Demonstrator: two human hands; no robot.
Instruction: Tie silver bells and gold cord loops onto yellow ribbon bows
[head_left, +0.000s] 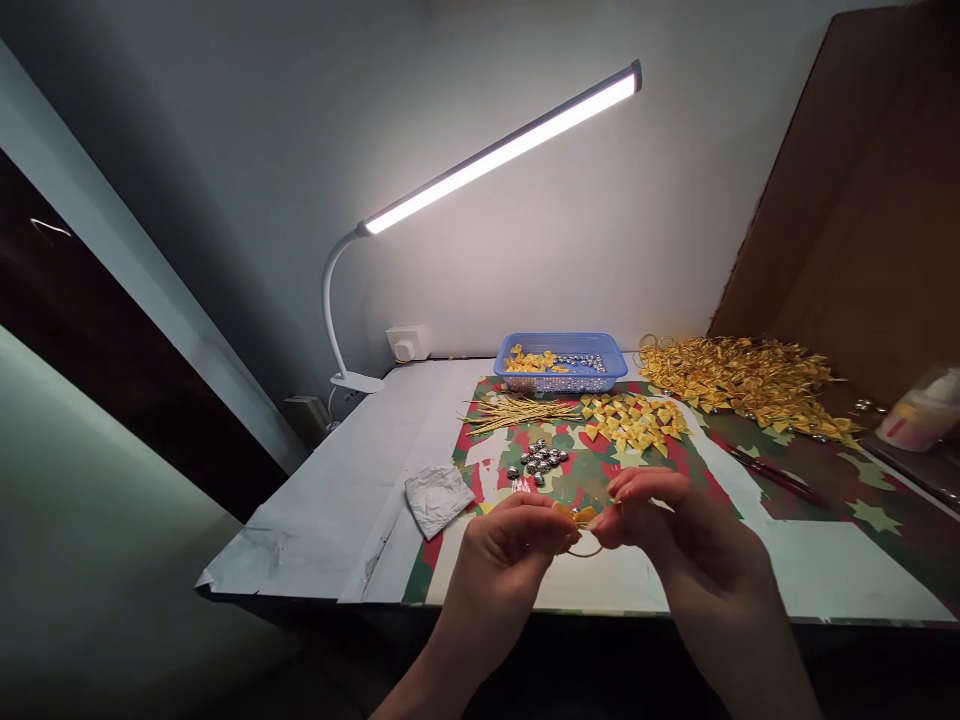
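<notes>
Near the table's front edge, my left hand (504, 565) pinches a small yellow ribbon bow (582, 515) between thumb and fingers. A thin gold cord (585, 554) curves in a loop just below the bow, between my two hands. My right hand (701, 555) is closed at the fingertips on the other side, by the cord; its exact grip is partly hidden. A small silvery spot shows at the bow's middle. Behind my hands lie several silver jingle bells (541, 460), a bunch of straight gold cords (521, 412) and a spread of yellow bows (634, 420).
A blue basket (561, 382) with bows and bells stands at the back. Finished-looking gold pieces (742, 380) form a heap at right, near dark-handled tweezers (776, 473) and a bottle (921, 412). Folded tissue (437, 499) lies left, under a lit lamp (502, 150).
</notes>
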